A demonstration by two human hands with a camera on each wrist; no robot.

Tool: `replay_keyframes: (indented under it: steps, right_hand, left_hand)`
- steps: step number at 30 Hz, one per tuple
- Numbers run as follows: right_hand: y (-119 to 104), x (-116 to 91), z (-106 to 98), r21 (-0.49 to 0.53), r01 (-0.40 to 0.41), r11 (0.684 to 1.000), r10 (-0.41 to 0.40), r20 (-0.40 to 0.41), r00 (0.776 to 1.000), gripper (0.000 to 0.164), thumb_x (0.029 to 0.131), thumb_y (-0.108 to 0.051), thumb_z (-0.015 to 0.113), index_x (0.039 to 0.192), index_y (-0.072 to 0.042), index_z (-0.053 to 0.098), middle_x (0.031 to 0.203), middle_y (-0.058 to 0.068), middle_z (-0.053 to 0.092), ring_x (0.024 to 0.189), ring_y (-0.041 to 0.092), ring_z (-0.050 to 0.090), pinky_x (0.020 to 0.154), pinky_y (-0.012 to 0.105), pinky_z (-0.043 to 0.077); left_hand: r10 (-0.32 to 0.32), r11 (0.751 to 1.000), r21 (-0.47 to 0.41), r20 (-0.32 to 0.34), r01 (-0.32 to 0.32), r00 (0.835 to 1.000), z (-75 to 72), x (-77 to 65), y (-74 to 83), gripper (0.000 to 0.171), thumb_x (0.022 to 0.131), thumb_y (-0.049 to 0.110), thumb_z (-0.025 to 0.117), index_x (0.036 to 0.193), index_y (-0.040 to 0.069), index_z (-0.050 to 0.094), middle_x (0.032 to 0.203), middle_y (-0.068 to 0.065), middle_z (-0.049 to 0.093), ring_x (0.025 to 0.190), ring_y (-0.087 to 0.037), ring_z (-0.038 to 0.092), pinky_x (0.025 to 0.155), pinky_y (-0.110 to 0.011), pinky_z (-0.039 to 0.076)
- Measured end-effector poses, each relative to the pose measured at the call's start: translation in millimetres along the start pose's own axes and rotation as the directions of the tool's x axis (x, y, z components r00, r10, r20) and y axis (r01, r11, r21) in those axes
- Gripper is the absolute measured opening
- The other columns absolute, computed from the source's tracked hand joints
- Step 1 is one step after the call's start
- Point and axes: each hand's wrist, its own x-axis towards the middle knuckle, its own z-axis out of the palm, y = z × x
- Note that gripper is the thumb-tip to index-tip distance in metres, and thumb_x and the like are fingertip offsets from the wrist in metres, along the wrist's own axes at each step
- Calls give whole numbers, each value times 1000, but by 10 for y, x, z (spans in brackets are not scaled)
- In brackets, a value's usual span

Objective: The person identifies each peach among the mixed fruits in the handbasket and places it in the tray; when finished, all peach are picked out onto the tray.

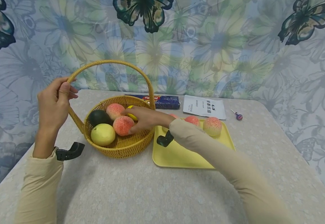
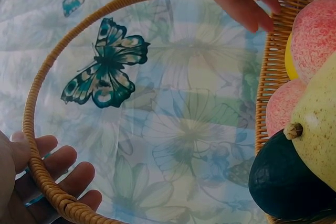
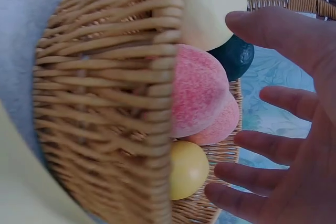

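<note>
A wicker basket (image 1: 120, 151) with a tall arched handle (image 1: 109, 61) stands left of centre. My left hand (image 1: 54, 101) grips the handle's left side, its thumb and fingers round it in the left wrist view. Inside the basket lie two peaches (image 1: 123, 126), a dark green avocado-like fruit (image 1: 99, 118), a pale yellow-green fruit with a stem (image 1: 103, 134) and a yellow fruit (image 3: 189, 170). My right hand (image 1: 144, 118) reaches over the basket's right side, close to the front peach and partly covering the yellow fruit. Its fingers are spread in the right wrist view.
Right of the basket is a yellow tray (image 1: 179, 155) with three peaches (image 1: 212, 126) along its back; the right forearm crosses above it. Behind are a blue spaghetti pack (image 1: 166, 102) and a white printed packet (image 1: 204, 106). A lollipop (image 1: 239, 117) lies farther right.
</note>
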Motion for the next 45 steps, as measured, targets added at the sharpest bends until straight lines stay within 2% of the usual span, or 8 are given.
replay_keyframes:
  steps: [8, 21, 27, 45]
  right_hand:
    - [-26, 184, -43, -36, -32, 999, 34, 58, 998, 70, 88, -30, 69, 147, -13, 35, 147, 5, 39, 134, 24, 39, 103, 33, 38]
    - [-5, 296, -42, -79, -76, 994, 83, 95, 992, 67, 87, -29, 71, 145, -15, 39, 145, 3, 42, 133, 21, 40, 105, 31, 36]
    - [-4, 346, -48, -110, -89, 990, 103, 125, 987, 68, 89, -28, 68, 147, -16, 35, 147, 3, 40, 134, 20, 39, 105, 30, 36]
    - [-11, 459, 15, -99, -186, 977, 200, 152, 968, 71, 91, -25, 66, 151, -22, 28, 149, 3, 38, 134, 19, 39, 105, 31, 37]
  left_hand:
    - [-3, 1000, -3, 3, 3, 1000, 0, 2, -3, 33, 101, 26, 45, 119, 8, 67, 78, 15, 57, 66, 7, 57, 68, -7, 45]
    - [9, 1000, -5, 6, -9, 1000, 4, 12, -3, 33, 101, 26, 45, 119, 8, 66, 78, 16, 57, 67, 6, 57, 68, -7, 45]
    - [13, 1000, -5, 5, -13, 1000, 4, 11, -6, 33, 102, 27, 45, 119, 8, 66, 78, 16, 56, 67, 7, 57, 68, -7, 45]
    - [6, 1000, 12, 7, -6, 1000, -9, 3, -5, 33, 101, 27, 45, 119, 8, 66, 78, 16, 56, 67, 9, 56, 68, -7, 44]
